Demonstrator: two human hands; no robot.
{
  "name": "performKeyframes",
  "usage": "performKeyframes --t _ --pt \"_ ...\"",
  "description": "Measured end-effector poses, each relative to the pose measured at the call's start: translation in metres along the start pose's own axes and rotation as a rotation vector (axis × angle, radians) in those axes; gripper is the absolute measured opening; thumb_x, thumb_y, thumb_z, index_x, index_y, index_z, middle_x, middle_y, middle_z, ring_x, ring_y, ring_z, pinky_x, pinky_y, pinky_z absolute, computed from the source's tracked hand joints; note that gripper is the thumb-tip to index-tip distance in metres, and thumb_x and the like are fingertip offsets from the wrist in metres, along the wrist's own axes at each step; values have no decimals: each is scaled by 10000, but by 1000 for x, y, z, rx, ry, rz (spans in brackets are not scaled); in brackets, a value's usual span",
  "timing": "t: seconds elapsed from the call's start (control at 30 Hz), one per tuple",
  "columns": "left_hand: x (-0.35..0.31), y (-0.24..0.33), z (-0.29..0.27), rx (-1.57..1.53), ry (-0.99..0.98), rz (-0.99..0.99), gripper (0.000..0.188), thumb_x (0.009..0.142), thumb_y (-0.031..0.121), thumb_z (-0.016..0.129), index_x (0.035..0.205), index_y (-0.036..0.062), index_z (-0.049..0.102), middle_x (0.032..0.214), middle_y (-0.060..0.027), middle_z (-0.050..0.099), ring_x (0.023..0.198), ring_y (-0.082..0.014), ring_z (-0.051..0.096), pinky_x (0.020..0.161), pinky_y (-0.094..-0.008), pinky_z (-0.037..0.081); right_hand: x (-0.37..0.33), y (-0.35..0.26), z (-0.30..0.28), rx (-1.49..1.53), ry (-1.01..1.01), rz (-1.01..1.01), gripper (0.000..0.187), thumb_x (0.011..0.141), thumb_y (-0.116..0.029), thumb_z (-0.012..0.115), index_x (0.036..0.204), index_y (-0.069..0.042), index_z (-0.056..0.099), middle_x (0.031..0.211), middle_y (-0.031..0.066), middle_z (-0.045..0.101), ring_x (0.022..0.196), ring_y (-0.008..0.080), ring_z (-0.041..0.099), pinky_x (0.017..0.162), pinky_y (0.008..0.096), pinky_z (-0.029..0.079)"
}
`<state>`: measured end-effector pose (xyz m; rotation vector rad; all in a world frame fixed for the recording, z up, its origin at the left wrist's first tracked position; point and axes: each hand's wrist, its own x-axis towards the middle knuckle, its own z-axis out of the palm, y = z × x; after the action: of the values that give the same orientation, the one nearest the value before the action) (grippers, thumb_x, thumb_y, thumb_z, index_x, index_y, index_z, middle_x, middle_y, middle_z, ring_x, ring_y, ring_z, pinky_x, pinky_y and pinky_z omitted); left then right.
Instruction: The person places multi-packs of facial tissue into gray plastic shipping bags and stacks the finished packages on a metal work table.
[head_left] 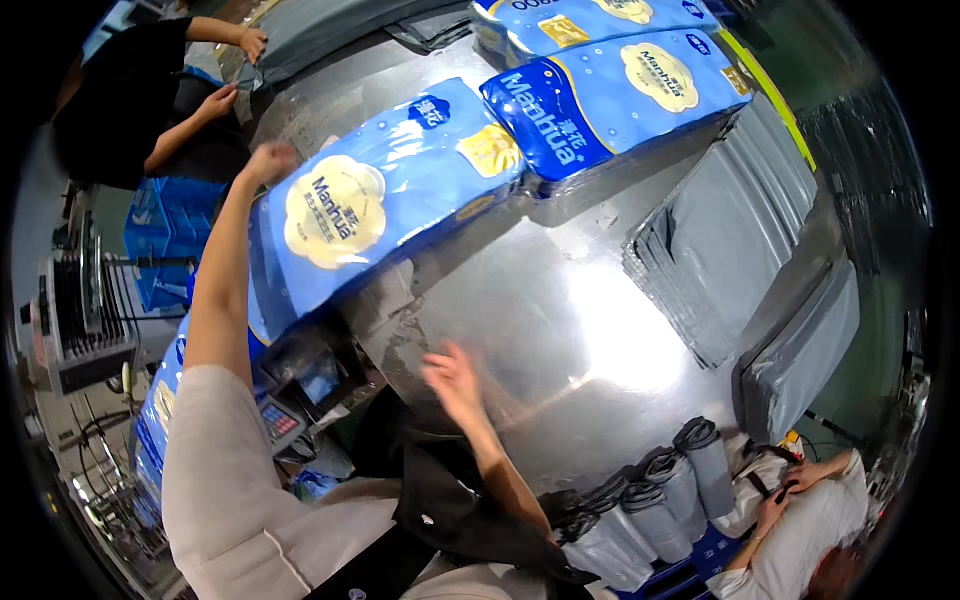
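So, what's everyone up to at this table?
One person's left hand, blurred, is by the far edge of a large blue pack; contact is unclear. Their empty right hand is over the metal table. More blue packs sit beyond, with stacked grey bags to the right. Two other people are nearby.

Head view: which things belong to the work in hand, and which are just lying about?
Seemingly in the work:
blue pack beside the left hand
metal table nearest the empty right hand

Apparently lying about:
rolled grey bundles, lower right
keypad device, lower left
blue crate, left
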<state>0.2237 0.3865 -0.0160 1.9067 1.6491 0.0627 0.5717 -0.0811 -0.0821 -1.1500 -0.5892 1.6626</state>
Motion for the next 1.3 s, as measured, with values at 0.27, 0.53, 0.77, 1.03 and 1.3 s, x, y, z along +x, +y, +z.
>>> performKeyframes --t 0.27,0.53,0.77,1.03,1.3 --pt "-79 98 38 -926 -671 -440 525 853 375 585 1228 12 527 1147 -129 585 991 -196 576 873 -325 466 135 -40 124 429 229 58 700 849 -388 606 1360 -15 306 1362 125 393 1270 226 331 1063 354 237" --pt "-225 221 -44 -645 -368 329 831 697 232 563 1427 41 213 1391 -165 347 1234 -242 407 1001 -289 336 31 -158 120 873 -129 -142 480 870 -320 510 1232 -7 473 1171 144 558 1025 229 561 877 342 451" --pt "-227 342 29 -1025 -464 229 433 805 322 546 1114 19 560 998 -123 621 879 -214 621 737 -294 520 -61 -239 -2 418 317 -576 575 764 -186 616 1271 -22 399 1122 122 541 937 185 552 811 275 457" --pt "-243 387 382 -604 -632 368 576 918 403 425 1346 22 365 1286 -139 474 1148 -233 471 934 -338 400 -145 -104 -209 219 1007 -355 525 927 -240 467 1353 29 320 1293 145 458 1161 229 451 976 303 348" --pt "-101 471 388 -250 -494 601 305 892 250 526 1013 -4 643 890 -87 675 795 -141 619 734 -277 481 -148 -138 -333 -647 1423 -164 796 864 -347 567 1348 139 165 1394 344 198 1306 419 222 1082 430 174"
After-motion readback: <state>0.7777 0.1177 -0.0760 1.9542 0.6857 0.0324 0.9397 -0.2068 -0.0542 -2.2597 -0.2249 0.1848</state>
